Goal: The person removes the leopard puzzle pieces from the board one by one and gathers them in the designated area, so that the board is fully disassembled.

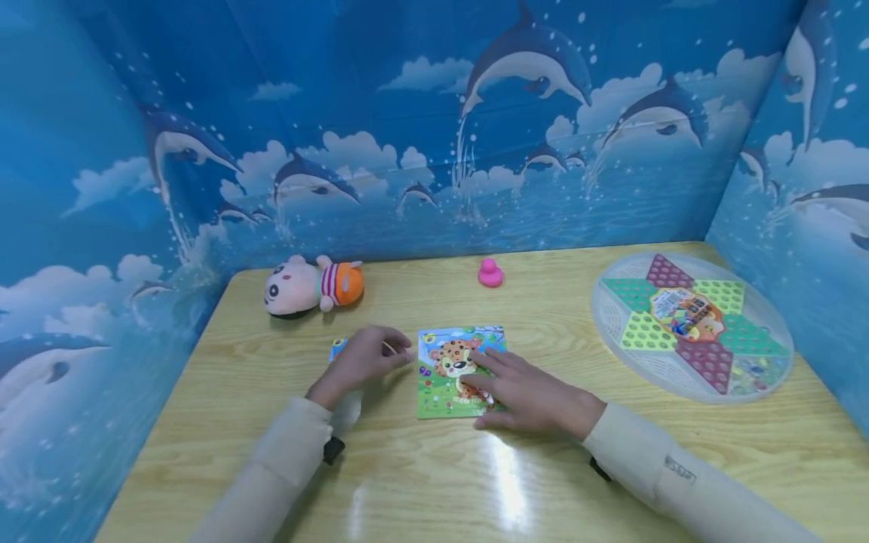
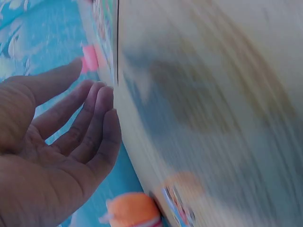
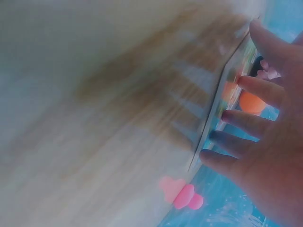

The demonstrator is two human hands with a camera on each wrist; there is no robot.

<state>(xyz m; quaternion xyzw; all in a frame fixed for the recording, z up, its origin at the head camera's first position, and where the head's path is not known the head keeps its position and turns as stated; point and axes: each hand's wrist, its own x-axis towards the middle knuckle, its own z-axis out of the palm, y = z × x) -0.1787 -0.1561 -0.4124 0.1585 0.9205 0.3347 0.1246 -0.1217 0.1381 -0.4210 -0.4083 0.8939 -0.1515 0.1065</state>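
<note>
A square picture board with a cartoon leopard on a green and blue ground lies flat on the table. My right hand spreads over its right part, fingertips resting on the picture. From the side, the right wrist view shows this hand with fingers apart along the thin board. Just left of the board is my left hand, its fingers loosely bent. Nothing shows between the thumb and fingers of that hand in the left wrist view. A small blue and yellow piece is partly hidden behind it.
A plush toy in a striped top lies at the back left. A pink duck-shaped toy stands at the back middle. On the right is a round Chinese checkers board with marbles. Dolphin-printed cloth walls the table.
</note>
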